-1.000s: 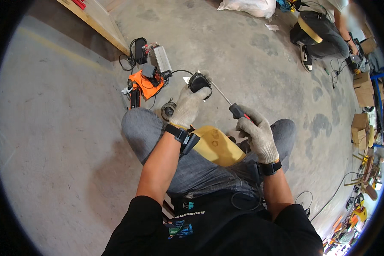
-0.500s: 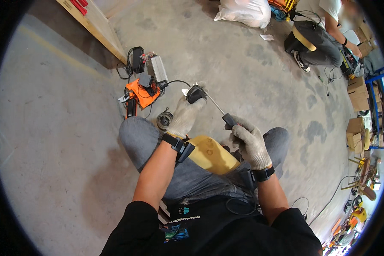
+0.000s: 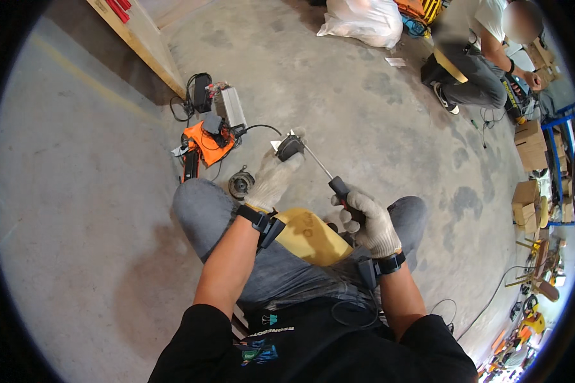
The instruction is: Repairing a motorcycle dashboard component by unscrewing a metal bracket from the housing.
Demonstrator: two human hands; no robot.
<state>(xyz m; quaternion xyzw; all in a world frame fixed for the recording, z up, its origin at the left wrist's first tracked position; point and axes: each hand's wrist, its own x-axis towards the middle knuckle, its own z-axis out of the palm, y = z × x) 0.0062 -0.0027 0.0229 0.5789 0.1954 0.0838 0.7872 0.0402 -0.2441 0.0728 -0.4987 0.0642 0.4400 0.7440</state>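
Observation:
I sit on a concrete floor with both hands in knit work gloves. My left hand (image 3: 273, 180) grips a small dark part (image 3: 291, 147) with a wire running from it. My right hand (image 3: 369, 220) is closed on the dark handle of a screwdriver (image 3: 333, 180), whose thin shaft reaches up and left to the dark part. A yellow padded envelope (image 3: 310, 236) lies across my lap between my forearms.
An orange and black tool (image 3: 204, 143), a grey box (image 3: 230, 105) and cables lie on the floor ahead on the left, by a round metal piece (image 3: 241, 185). A wooden beam (image 3: 144, 41) runs at upper left. Another person (image 3: 476, 60) crouches at upper right near cardboard boxes (image 3: 530, 195) and a white sack (image 3: 364, 22).
Both hands and the screwdriver stay joined at the dark part; the view has shifted so they sit slightly lower and left, and the other person shows more fully.

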